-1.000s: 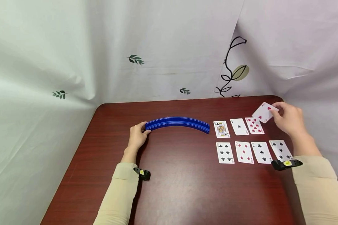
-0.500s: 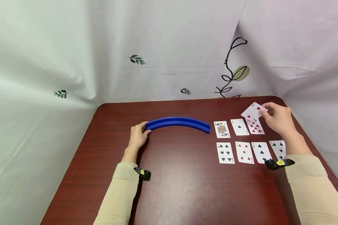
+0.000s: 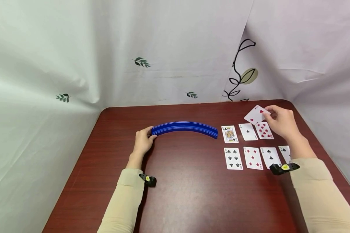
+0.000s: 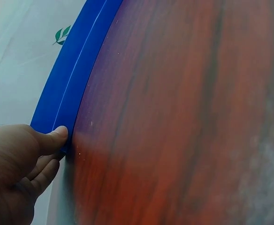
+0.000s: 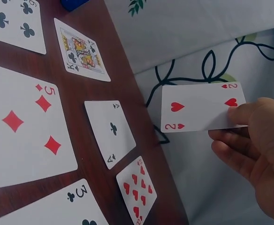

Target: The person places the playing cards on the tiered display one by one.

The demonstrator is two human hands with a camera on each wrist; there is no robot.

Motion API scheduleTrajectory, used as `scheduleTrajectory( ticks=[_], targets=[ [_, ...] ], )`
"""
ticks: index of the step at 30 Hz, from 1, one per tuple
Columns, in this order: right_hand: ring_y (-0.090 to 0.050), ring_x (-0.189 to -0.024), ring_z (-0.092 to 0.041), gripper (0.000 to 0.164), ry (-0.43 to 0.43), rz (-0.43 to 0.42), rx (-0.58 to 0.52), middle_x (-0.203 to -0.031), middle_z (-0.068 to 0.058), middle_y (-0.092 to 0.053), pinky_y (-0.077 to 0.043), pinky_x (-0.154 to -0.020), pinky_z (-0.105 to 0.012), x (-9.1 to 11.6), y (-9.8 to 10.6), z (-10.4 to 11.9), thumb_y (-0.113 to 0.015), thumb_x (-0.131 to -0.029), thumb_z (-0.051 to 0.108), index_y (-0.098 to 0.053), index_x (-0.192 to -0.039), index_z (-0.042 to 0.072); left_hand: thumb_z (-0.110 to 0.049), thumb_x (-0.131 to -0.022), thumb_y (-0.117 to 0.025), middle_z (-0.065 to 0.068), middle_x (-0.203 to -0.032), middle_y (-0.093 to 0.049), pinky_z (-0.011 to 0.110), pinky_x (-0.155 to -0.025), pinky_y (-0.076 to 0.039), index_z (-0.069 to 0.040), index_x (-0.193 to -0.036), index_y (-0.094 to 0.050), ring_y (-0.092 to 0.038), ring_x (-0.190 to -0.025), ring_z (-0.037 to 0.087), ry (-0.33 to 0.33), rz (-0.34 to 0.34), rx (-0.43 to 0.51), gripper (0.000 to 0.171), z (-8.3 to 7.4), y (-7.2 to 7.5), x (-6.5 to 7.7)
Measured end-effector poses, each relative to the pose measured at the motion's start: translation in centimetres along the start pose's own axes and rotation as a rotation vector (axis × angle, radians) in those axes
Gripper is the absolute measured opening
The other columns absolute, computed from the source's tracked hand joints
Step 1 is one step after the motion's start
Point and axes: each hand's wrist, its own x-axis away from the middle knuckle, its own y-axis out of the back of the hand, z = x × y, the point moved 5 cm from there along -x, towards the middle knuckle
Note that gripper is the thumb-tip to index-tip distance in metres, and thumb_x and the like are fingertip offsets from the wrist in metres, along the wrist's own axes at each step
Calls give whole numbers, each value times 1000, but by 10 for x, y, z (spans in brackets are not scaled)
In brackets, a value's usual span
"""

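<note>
A curved blue card holder [image 3: 185, 126] with lengthwise grooves lies toward the back of the table, and my left hand [image 3: 143, 140] grips its left end between thumb and fingers. In the left wrist view the thumb [image 4: 58, 133] presses on the near edge of the holder [image 4: 76, 70]. My right hand [image 3: 281, 121] pinches a two of hearts [image 3: 256, 115] by one end, face toward me. The card is tilted in the air above the back row, partly over the heart card [image 3: 264, 131]. In the right wrist view the two of hearts [image 5: 198, 108] shows whole except its pinched corner.
Left of the heart card lie an ace of clubs [image 3: 248, 131] and a king of clubs [image 3: 229, 134]. The front row has a six of clubs [image 3: 233, 158], five of diamonds [image 3: 253, 158], three of clubs [image 3: 270, 157] and a five of spades [image 3: 284, 152], partly hidden by my right arm. White curtains [image 3: 175, 48] hang behind.
My right hand has moved left with the two of hearts, from right of the heart card to above it and toward the ace. My left hand and the card holder stay put.
</note>
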Motion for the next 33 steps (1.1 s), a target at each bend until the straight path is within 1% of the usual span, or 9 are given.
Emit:
scheduleTrajectory(
  ticks=[3,6,11,13,18,24,26,29,33],
  targets=[
    [-46,-67,13,19,14,-6,-5,-86,-25,-70,-38,-63,-17,-1,-2,3,-64,-97,5,-67,-111,-7,-2,-93,-72,25,-117,-70,48,-94,-54,3,-131,-64,-69,-108,35,-6,-7,-2,39,0,0,0],
    [-49,-67,10,18,28,-12,-7,-86,-23,-71,-35,-60,-9,-3,-5,8,-65,-96,4,-67,-110,-7,-2,-92,-73,25,-116,-70,47,-94,-54,3,-129,-65,-69,-107,35,-15,-16,-3,38,1,-1,-1],
    [-61,-72,-18,19,47,4,-5,-87,-22,-71,-37,-60,-11,-9,-13,17,-65,-97,7,-67,-111,-5,-2,-92,-73,24,-115,-71,47,-94,-54,3,-128,-66,-70,-106,34,-21,-27,-2,37,2,-1,-2],
    [-62,-73,-25,18,56,9,-10,-87,-22,-71,-37,-60,-13,-10,-15,21,-65,-97,8,-68,-110,-5,-2,-92,-73,24,-115,-71,47,-94,-54,3,-129,-66,-70,-107,34,-17,-27,-1,38,2,-1,-1],
    [-64,-72,-26,17,80,8,-28,-87,-22,-71,-38,-61,-10,-13,-20,29,-66,-97,6,-68,-109,-5,-3,-93,-72,24,-116,-70,46,-94,-54,2,-130,-65,-69,-108,34,-9,-19,5,38,2,-1,-1],
    [-59,-69,-8,14,132,-5,-32,-84,-19,-72,-38,-61,-8,-17,-23,37,-67,-96,5,-69,-106,-5,-3,-93,-73,24,-116,-71,46,-93,-55,2,-130,-65,-69,-107,34,-7,-15,8,39,2,-1,0],
    [-59,-69,-10,14,139,-4,-37,-83,-19,-71,-38,-61,-9,-18,-24,39,-67,-96,5,-69,-106,-5,-4,-93,-73,24,-116,-71,46,-93,-55,3,-130,-65,-69,-107,34,-7,-14,6,39,2,-2,1],
    [-63,-71,-23,13,140,4,-40,-84,-19,-71,-38,-61,-9,-18,-26,41,-66,-96,5,-69,-105,-5,-4,-93,-73,25,-115,-71,46,-93,-55,3,-130,-65,-69,-107,35,-11,-13,4,39,2,-3,0],
    [-65,-73,-28,11,151,10,-31,-83,-18,-71,-39,-62,-12,-20,-31,44,-67,-96,5,-69,-103,-4,-4,-92,-73,25,-115,-71,46,-93,-55,4,-131,-64,-69,-107,35,-14,-8,6,40,1,-3,-1]
  ],
)
